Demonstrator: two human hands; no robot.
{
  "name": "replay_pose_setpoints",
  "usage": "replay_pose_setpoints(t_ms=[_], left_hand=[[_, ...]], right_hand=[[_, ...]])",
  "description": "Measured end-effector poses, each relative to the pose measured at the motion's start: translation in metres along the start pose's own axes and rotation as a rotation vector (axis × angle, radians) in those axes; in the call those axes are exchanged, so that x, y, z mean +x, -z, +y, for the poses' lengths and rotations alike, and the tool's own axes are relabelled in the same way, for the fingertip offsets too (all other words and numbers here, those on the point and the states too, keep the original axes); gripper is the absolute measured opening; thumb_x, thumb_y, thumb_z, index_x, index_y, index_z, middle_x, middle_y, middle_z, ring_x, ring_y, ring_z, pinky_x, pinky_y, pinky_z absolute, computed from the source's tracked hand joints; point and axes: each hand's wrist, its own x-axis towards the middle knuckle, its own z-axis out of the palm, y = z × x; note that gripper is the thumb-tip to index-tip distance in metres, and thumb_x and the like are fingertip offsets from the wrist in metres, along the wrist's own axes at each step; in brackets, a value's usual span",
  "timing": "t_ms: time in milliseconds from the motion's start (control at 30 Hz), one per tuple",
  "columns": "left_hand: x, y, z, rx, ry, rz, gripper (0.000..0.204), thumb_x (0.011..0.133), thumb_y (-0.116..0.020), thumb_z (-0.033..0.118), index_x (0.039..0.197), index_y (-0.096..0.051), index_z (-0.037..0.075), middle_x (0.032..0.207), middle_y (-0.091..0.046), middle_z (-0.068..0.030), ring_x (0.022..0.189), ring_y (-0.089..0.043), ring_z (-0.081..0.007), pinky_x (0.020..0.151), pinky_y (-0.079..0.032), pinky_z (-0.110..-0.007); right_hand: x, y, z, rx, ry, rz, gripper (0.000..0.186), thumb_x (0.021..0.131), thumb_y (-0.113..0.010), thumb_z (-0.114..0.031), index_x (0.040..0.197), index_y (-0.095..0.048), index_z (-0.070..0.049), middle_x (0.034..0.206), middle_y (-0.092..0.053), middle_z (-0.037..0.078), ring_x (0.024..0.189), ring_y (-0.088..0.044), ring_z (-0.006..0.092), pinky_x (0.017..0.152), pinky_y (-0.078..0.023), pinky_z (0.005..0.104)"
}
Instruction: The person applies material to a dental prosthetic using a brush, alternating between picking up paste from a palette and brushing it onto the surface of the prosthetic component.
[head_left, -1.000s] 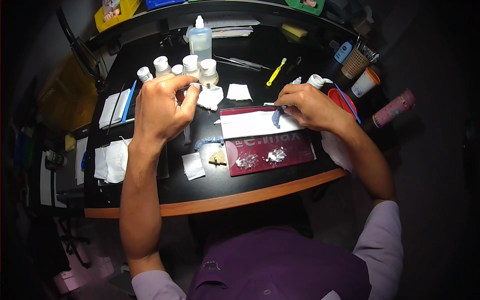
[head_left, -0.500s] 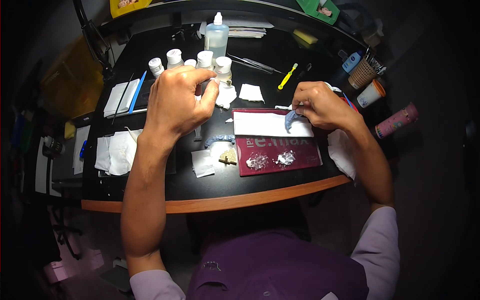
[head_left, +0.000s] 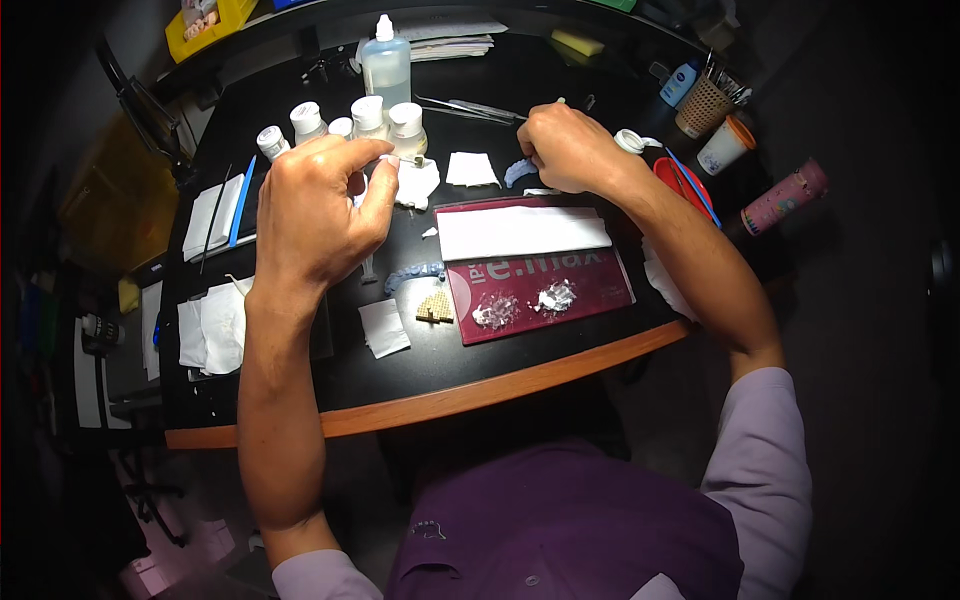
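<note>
My left hand (head_left: 315,205) is raised over the left part of the black table. Its thumb and index finger pinch a thin pale piece that ends in a small dull-gold tip (head_left: 419,160). My right hand (head_left: 570,145) reaches over the table's far right part, its fingers curled downward and partly hidden. Below its fingertips shows a curved blue dental piece (head_left: 520,172), apparently in their grip. Another blue-grey dental arch (head_left: 412,275) lies nearer, beside a yellowish gridded block (head_left: 435,307).
White-capped bottles (head_left: 368,115) and a tall clear bottle (head_left: 387,65) stand behind my left hand. A maroon board (head_left: 590,285) carries folded white paper (head_left: 525,235) and white powdery heaps (head_left: 556,297). Tweezers (head_left: 470,108), a red dish (head_left: 680,180) and a pink tumbler (head_left: 785,197) lie farther out.
My right hand has moved away from above the white paper, farther back and left, the blue dental piece going along. My left hand keeps its pinch. The view has shifted slightly.
</note>
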Motion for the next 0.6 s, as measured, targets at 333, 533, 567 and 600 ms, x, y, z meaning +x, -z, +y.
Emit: replay_pose_setpoints(t_ms=[333,533,567,600], left_hand=[[-0.007,-0.008,-0.01,-0.01,-0.088,0.069,0.02,0.085,-0.069,0.015,0.094,-0.078,0.0,0.073,-0.07,-0.0156,0.06,-0.064,-0.0234,0.056,-0.048,-0.035],[-0.006,-0.006,-0.01,0.013,-0.059,0.053,0.021,0.085,-0.069,0.016,0.095,-0.079,0.001,0.073,-0.07,-0.0151,0.059,-0.064,-0.0235,0.056,-0.047,-0.035],[-0.005,-0.007,-0.01,0.016,-0.062,0.057,0.021,0.085,-0.069,0.016,0.095,-0.079,0.001,0.073,-0.07,-0.0151,0.059,-0.064,-0.0235,0.056,-0.047,-0.035],[-0.005,-0.008,-0.01,0.016,-0.064,0.057,0.021,0.085,-0.069,0.016,0.095,-0.079,0.001,0.073,-0.07,-0.0151,0.059,-0.064,-0.0236,0.056,-0.047,-0.035]], right_hand=[[-0.082,0.013,-0.012,0.37,0.043,-0.007,0.016,0.078,-0.073,-0.006,0.093,-0.074,0.002,0.088,-0.07,0.016,0.085,-0.068,0.028,0.078,-0.053,0.0377],[-0.09,0.004,-0.011,0.406,0.02,0.034,0.025,0.079,-0.079,-0.007,0.102,-0.074,0.002,0.094,-0.07,0.015,0.087,-0.067,0.0264,0.08,-0.052,0.0364],[-0.092,0.004,-0.01,0.423,0.012,0.058,0.023,0.079,-0.077,-0.007,0.1,-0.074,0.002,0.093,-0.07,0.017,0.089,-0.068,0.0289,0.081,-0.053,0.038],[-0.094,0.003,-0.01,0.445,0.004,0.08,0.021,0.08,-0.076,-0.006,0.099,-0.074,0.002,0.092,-0.069,0.018,0.09,-0.069,0.0315,0.082,-0.053,0.0395]])
